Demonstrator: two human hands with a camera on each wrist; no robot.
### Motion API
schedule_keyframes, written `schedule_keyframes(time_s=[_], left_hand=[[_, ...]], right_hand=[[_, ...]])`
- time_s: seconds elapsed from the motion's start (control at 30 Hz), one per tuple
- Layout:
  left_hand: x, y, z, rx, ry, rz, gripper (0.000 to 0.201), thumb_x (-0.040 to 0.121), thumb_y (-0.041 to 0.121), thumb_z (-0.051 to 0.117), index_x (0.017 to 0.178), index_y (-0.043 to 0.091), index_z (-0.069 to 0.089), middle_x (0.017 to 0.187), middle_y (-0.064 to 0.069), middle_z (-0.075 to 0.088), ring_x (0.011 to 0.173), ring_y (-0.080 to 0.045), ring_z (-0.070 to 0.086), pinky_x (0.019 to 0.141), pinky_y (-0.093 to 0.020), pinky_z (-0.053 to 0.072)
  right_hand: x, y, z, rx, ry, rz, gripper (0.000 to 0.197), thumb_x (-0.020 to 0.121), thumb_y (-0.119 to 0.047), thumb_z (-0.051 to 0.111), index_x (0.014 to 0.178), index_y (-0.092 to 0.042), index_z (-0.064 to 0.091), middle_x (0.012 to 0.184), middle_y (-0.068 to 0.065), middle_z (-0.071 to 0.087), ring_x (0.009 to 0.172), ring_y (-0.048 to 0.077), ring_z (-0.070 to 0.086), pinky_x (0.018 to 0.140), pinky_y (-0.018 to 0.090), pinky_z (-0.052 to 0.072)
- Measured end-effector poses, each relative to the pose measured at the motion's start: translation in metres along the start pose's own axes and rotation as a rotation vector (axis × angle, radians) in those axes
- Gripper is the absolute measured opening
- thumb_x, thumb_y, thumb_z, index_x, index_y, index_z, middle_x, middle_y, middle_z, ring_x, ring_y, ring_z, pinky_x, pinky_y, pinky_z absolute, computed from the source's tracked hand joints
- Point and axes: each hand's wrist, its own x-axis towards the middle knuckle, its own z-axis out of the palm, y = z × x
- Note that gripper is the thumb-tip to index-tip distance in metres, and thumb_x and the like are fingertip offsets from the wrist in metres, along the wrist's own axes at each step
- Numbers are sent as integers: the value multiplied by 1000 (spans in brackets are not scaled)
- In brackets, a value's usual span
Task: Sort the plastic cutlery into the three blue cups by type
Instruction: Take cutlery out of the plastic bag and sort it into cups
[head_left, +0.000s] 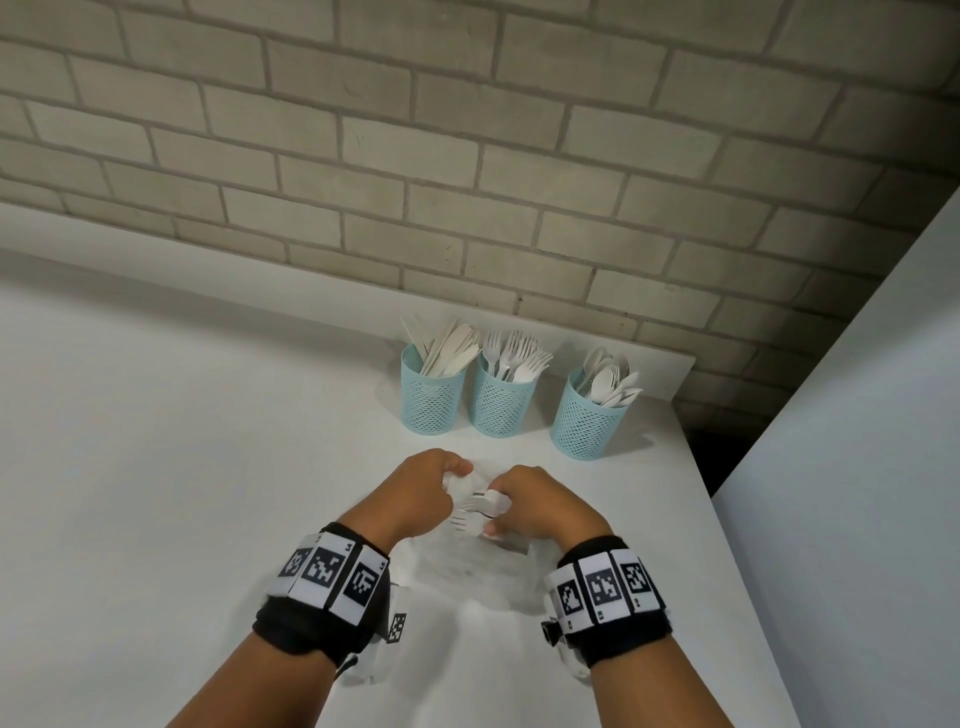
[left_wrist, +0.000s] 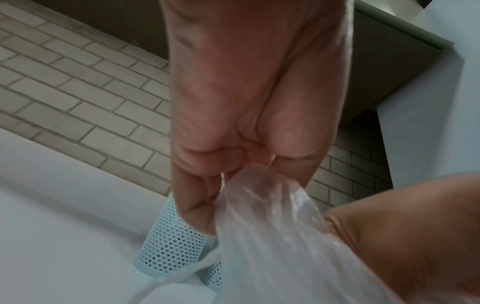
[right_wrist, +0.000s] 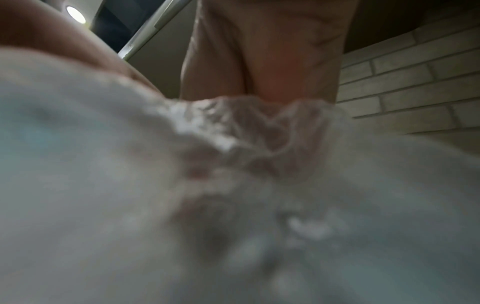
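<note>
Three blue mesh cups stand in a row at the back of the white table: the left cup (head_left: 431, 395) holds knives, the middle cup (head_left: 501, 400) forks, the right cup (head_left: 587, 423) spoons. In front of them lies a clear plastic bag (head_left: 470, 561) with white cutlery (head_left: 475, 506) showing at its mouth. My left hand (head_left: 441, 478) grips the bag's top edge (left_wrist: 259, 185). My right hand (head_left: 511, 501) grips the bag's other side (right_wrist: 259, 123), with forks just beside its fingers. The bag's contents are blurred in both wrist views.
A brick wall (head_left: 467, 156) rises behind the table. The table's right edge (head_left: 727, 519) runs close to the hands, with a white panel (head_left: 857, 467) beyond a dark gap. A cup (left_wrist: 171, 242) shows behind the left hand.
</note>
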Motion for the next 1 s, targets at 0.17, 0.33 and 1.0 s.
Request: schedule_keyframes(time_s=[0.17,0.33,1.0], left_hand=[[0,-1,-1,20,-24,16,49,88,-5,41,128,19,51,139,3,46,128,-13,43,88,-13,32],[-1,-4,-1,5,-11,26,48,86,-8,39,123,19,56,132,3,52,120,-12,49,84,-13,34],[-4,-8,-3,94,-90,-30,55,86,-2,46,135,21,44,134,2,49,122,-14,46,88,-16,38]], right_hand=[[-4,4,0,61,-20,-1,24,73,-17,75,96,-14,69,103,2,65,89,15,57,76,25,44],[-7,9,-1,64,-46,21,27,73,-21,76,62,-19,52,75,-6,56,77,15,53,56,19,36],[-29,28,-24,525,102,-51,17,72,-16,80,79,-5,69,86,9,74,84,24,69,82,37,51]])
